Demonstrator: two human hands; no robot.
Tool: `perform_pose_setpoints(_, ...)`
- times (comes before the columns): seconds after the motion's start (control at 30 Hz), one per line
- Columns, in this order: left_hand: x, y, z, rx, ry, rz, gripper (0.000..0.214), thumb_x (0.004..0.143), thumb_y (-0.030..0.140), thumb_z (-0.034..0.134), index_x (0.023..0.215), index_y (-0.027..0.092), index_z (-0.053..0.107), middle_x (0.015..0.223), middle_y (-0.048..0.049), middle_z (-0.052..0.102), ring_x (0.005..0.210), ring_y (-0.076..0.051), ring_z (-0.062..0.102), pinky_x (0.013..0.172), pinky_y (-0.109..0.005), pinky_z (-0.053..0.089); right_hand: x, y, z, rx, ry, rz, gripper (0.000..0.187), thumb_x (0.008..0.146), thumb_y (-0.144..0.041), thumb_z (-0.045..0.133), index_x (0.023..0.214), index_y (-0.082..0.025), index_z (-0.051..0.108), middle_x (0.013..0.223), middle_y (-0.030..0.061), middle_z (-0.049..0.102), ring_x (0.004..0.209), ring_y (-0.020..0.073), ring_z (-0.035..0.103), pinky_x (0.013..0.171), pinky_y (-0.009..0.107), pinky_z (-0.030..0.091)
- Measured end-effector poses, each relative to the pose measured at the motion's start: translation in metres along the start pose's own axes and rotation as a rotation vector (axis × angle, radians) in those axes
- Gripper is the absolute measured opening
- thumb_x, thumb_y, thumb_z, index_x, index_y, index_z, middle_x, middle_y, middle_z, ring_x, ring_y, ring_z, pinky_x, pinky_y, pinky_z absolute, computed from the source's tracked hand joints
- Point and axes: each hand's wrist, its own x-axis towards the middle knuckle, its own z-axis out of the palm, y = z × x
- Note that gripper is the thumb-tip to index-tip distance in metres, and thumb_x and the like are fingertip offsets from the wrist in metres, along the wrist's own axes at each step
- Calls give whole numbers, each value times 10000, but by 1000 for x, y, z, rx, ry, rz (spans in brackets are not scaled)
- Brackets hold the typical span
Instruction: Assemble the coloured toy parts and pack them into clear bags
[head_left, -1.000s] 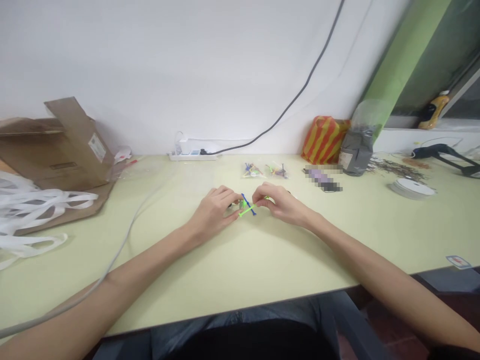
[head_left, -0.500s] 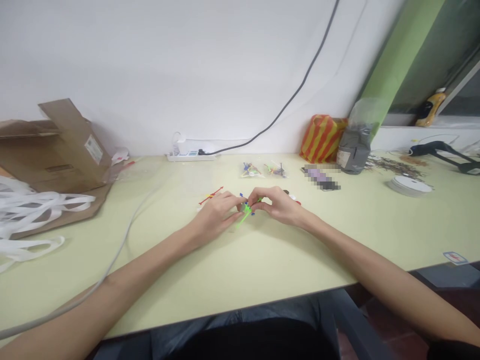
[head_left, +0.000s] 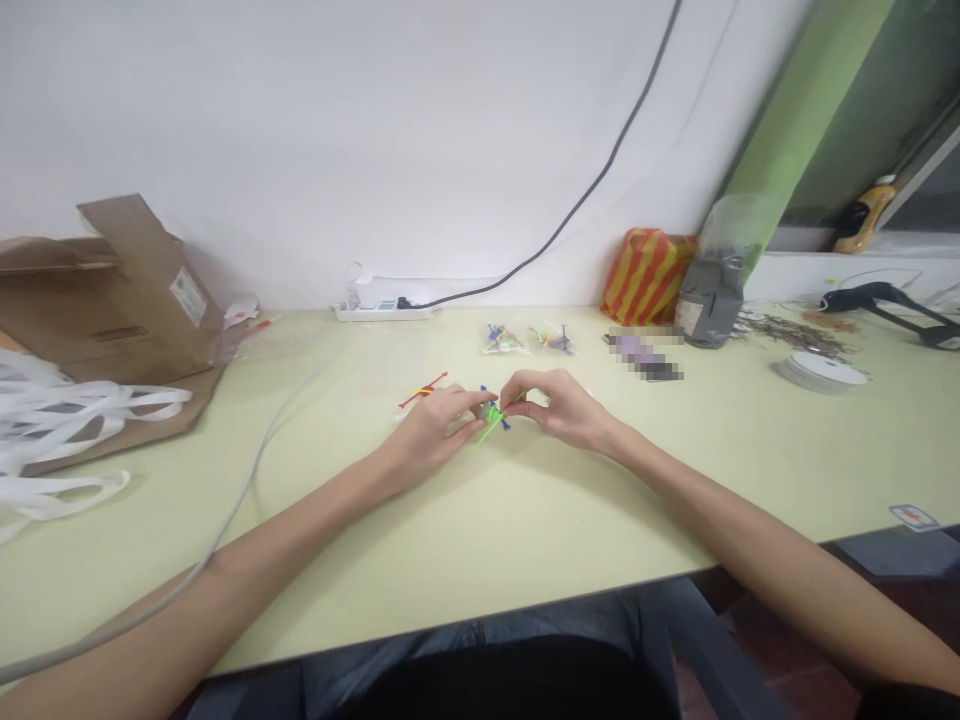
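Both hands meet over a small cluster of crossed plastic sticks (head_left: pixel 492 416) on a pale yellow-green desk (head_left: pixel 570 530). The cluster is bright green and blue, with a small grey piece at its centre, and it is raised slightly off the desktop. The left hand (head_left: pixel 427 432) comes in from 7 o'clock and pinches the cluster's near side between thumb and fingers. The right hand (head_left: pixel 566 410) comes in from 5 o'clock, its curled fingertips (head_left: pixel 517 405) closing on the other side. A red and yellow stick (head_left: pixel 424 391) lies just beyond the left hand at about 10 o'clock.

From the hands, two small clear bags of coloured sticks (head_left: pixel 502 340) (head_left: pixel 553 340) sit at 12 o'clock. A blurred object (head_left: pixel 643 356) lies at 2 o'clock, with a striped orange bag (head_left: pixel 646 277) and a grey bag (head_left: pixel 709 295) behind it. A white ribbon spool (head_left: pixel 821 372) sits at 3 o'clock. A cardboard box (head_left: pixel 127 290) and white plastic straps (head_left: pixel 67 430) lie at 9 o'clock. A power strip (head_left: pixel 382 313) stands against the wall at 11 o'clock.
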Motion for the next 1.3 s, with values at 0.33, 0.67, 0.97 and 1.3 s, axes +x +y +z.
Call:
perform_pose_setpoints(0.33, -3, 3, 1, -54, 38, -2, 458, 976, 233, 485, 1431, 252, 543, 1169, -45, 746, 1004, -182, 715, 895, -308, 553, -2, 8, 6, -170, 100, -117, 42, 946, -207, 599, 922, -215, 632, 887, 39, 684, 804, 163, 634, 732, 292, 497)
perform_pose_setpoints(0.67, 1, 11, -3, -6, 81, 8, 323, 944, 301, 571, 1253, 228, 628, 1128, -43, 745, 925, -174, 697, 862, -317, 538, -3, 1, 10, -265, 126, -235, 98, 983, -222, 547, 923, -220, 625, 822, 49, 667, 794, 181, 608, 733, 324, 489)
perform_pose_setpoints(0.97, -1, 6, -2, 171, 96, 78, 218, 947, 215, 521, 1130, 227, 639, 1000, -17, 752, 863, -159, 694, 1099, -447, 404, -1, 0, 14, -383, 54, -282, 120, 1001, -239, 520, 913, -222, 599, 830, 66, 686, 819, 205, 594, 748, 351, 447)
perform_pose_setpoints(1.3, -3, 4, -1, 260, 56, 135, 189, 981, 228, 482, 1094, 233, 633, 929, -9, 763, 753, -168, 655, 958, -414, 446, 0, 1, 16, -401, 20, -254, 132, 1006, -238, 521, 912, -217, 611, 830, 57, 705, 822, 197, 618, 756, 345, 412)
